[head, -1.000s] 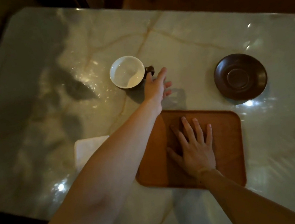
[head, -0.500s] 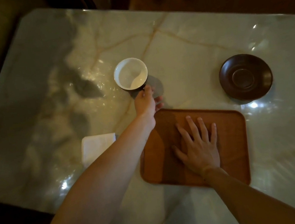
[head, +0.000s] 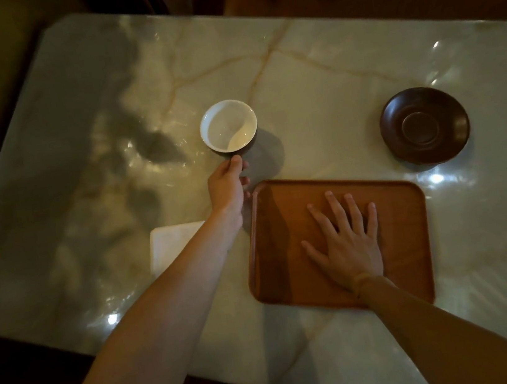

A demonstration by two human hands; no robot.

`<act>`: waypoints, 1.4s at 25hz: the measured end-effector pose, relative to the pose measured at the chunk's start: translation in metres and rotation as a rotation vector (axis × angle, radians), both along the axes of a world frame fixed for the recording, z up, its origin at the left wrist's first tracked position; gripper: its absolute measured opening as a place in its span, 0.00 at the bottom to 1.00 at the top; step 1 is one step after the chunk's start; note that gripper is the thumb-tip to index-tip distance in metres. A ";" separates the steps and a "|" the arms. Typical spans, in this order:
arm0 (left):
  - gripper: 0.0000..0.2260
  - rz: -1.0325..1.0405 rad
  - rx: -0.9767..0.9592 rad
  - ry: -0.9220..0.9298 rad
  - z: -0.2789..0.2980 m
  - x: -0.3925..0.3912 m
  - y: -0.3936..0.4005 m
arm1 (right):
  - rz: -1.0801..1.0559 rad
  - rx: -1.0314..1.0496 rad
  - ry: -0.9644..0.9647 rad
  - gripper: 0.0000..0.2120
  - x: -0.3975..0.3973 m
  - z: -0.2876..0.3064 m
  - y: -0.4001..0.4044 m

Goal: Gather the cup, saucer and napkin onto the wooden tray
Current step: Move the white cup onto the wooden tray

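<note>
A cup (head: pixel 228 125), white inside and dark outside, is just beyond the wooden tray's far left corner. My left hand (head: pixel 227 185) grips its near side, hiding the handle. The cup's round shadow falls apart from it to the right, so it looks raised off the table. My right hand (head: pixel 347 243) lies flat, fingers spread, on the wooden tray (head: pixel 408 235). A dark brown saucer (head: pixel 424 125) sits on the table beyond the tray's far right corner. A white folded napkin (head: pixel 171 245) lies left of the tray, partly under my left forearm.
Everything rests on a glossy pale marble table (head: pixel 312 86) with amber veins. Its near edge runs just below the tray, and its left edge slants along a dark surround. Dark wooden floor or furniture lies beyond the far edge.
My left hand moved from the cup's right side to its near side and closed on it. The cup's handle is no longer visible and its shadow has spread out. My right hand stayed put.
</note>
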State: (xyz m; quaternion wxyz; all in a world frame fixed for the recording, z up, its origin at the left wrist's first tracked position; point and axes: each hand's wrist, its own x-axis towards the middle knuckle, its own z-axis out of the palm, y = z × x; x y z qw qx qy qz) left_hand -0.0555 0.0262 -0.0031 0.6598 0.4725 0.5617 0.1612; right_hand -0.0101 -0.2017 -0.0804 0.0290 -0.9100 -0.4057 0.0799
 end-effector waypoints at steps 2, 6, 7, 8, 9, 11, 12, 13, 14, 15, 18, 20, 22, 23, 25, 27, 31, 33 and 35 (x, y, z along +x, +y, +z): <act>0.08 -0.013 0.016 -0.024 0.004 -0.005 -0.004 | 0.001 0.006 0.000 0.33 -0.001 0.000 0.000; 0.09 -0.089 0.086 -0.095 0.012 -0.016 -0.020 | 0.007 0.002 -0.001 0.33 0.000 0.001 0.000; 0.09 -0.112 0.094 -0.112 0.013 -0.020 -0.025 | 0.010 -0.002 0.001 0.33 0.000 0.001 -0.001; 0.09 -0.136 0.102 -0.122 0.014 -0.023 -0.032 | 0.012 -0.005 0.002 0.33 0.000 0.001 -0.001; 0.09 -0.161 0.107 -0.129 0.015 -0.026 -0.039 | 0.015 -0.010 0.006 0.32 0.000 0.002 -0.001; 0.09 -0.201 0.112 -0.148 0.014 -0.033 -0.054 | 0.019 -0.009 0.019 0.31 0.001 0.002 -0.002; 0.10 -0.215 0.108 -0.157 0.014 -0.038 -0.060 | 0.016 -0.005 0.022 0.31 0.000 0.003 -0.002; 0.10 -0.223 0.099 -0.160 0.013 -0.042 -0.066 | 0.011 -0.005 0.025 0.31 0.000 0.003 -0.002; 0.09 -0.225 0.088 -0.158 0.012 -0.047 -0.071 | 0.007 -0.007 0.026 0.32 -0.001 0.004 -0.002; 0.09 -0.222 0.076 -0.148 0.011 -0.051 -0.077 | 0.007 -0.007 0.027 0.32 -0.001 0.004 -0.002; 0.09 -0.208 0.032 -0.113 0.005 -0.061 -0.094 | 0.013 0.001 0.031 0.33 0.000 0.004 -0.002; 0.10 -0.211 0.027 -0.098 0.000 -0.066 -0.106 | 0.007 0.012 0.035 0.33 0.000 0.004 -0.002; 0.10 -0.212 0.041 -0.073 -0.004 -0.068 -0.113 | 0.000 0.022 0.030 0.33 0.000 0.003 -0.002; 0.10 -0.210 0.046 -0.065 -0.005 -0.069 -0.116 | -0.004 0.027 0.026 0.33 0.000 0.002 -0.002; 0.10 -0.201 0.044 -0.058 -0.009 -0.066 -0.122 | -0.008 0.033 0.014 0.30 0.000 0.001 -0.002; 0.10 -0.176 0.036 -0.044 -0.011 -0.062 -0.129 | 0.001 0.052 0.000 0.26 0.000 -0.001 -0.003; 0.10 -0.143 0.044 -0.008 -0.016 -0.056 -0.139 | 0.002 0.066 -0.024 0.24 0.000 -0.002 -0.004; 0.10 -0.143 0.053 -0.006 -0.018 -0.057 -0.142 | 0.001 0.072 -0.025 0.23 0.000 -0.003 -0.004; 0.10 -0.144 0.061 -0.011 -0.019 -0.059 -0.144 | 0.000 0.071 -0.019 0.23 0.000 -0.003 -0.003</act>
